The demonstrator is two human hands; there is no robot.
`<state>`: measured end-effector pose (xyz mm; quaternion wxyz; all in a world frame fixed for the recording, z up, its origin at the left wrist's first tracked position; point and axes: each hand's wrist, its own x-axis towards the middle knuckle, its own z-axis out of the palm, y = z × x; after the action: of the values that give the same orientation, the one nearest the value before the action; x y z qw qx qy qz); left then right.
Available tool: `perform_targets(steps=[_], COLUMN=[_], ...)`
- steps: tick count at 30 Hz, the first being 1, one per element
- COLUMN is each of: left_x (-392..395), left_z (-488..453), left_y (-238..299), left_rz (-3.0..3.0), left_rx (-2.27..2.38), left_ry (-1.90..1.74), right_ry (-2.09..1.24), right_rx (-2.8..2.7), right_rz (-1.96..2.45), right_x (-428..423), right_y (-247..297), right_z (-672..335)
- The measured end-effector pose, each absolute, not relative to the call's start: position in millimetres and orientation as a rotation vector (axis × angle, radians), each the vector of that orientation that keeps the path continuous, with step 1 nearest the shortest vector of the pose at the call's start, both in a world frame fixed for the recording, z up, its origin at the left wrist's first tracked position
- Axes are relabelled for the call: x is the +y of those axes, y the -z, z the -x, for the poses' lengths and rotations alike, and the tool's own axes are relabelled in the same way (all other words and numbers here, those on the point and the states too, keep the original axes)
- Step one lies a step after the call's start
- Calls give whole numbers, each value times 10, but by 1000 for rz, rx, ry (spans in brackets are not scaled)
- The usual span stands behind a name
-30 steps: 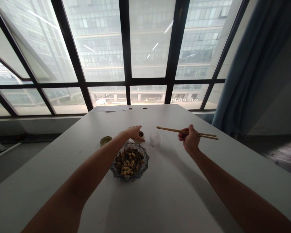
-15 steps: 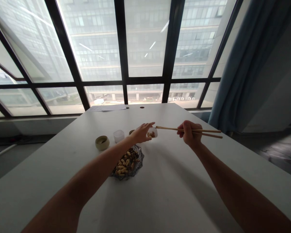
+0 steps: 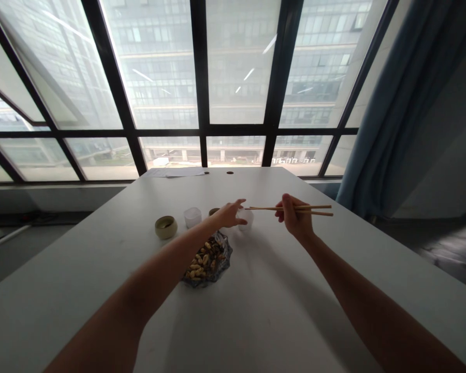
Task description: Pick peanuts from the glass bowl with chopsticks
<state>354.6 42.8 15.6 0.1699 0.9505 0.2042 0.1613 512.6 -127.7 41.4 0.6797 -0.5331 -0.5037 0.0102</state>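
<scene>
Chopsticks (image 3: 264, 208): clamping them in the fingers of the right hand (image 3: 295, 220), gripping the white cup (image 3: 248, 220) mid-counter (image 3: 256, 311) with the left hand (image 3: 227, 215), pointing tips at it, needing steady aim.

Your left hand (image 3: 230, 214) hides most of the white cup (image 3: 249, 219), so its grip cannot be told; your forearm (image 3: 166, 264) covers part of the nut dish (image 3: 225, 258), and your right hand (image 3: 295, 220) covers the chopsticks (image 3: 264, 208) midway.
</scene>
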Motion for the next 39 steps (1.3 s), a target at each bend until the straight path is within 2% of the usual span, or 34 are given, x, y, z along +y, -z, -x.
perform_targets(steps=[5, 9, 13, 17, 24, 33, 39], left_x=[511, 626, 777, 853, 758, 675, 677], left_z=[-3271, -2571, -1808, -1403, -1346, -1327, -1315], left_y=[-345, -477, -300, 57, 357, 402, 451], left_rz=[-2783, -2794, -2648, -2446, -2098, -2062, -2070], left_rx=[643, 779, 1040, 1271, 1190, 1207, 1213], left_ry=[-422, -721, -1052, -1060, -1122, -1128, -1142], right_ry=[-69, -274, -529, -615, -450, -512, -581], right_rx=[-1027, -1138, -1320, -1494, -1653, -1466, -1128], right_rz=[1121, 1126, 1170, 1195, 1199, 1232, 1237], right_x=[-1365, -1396, -1350, -1250, -1215, -1355, -1356], right_y=[-574, -604, -516, -465, -460, -205, -5], right_z=[-4932, -4648, -4344, -4142, -4104, -4132, -4165])
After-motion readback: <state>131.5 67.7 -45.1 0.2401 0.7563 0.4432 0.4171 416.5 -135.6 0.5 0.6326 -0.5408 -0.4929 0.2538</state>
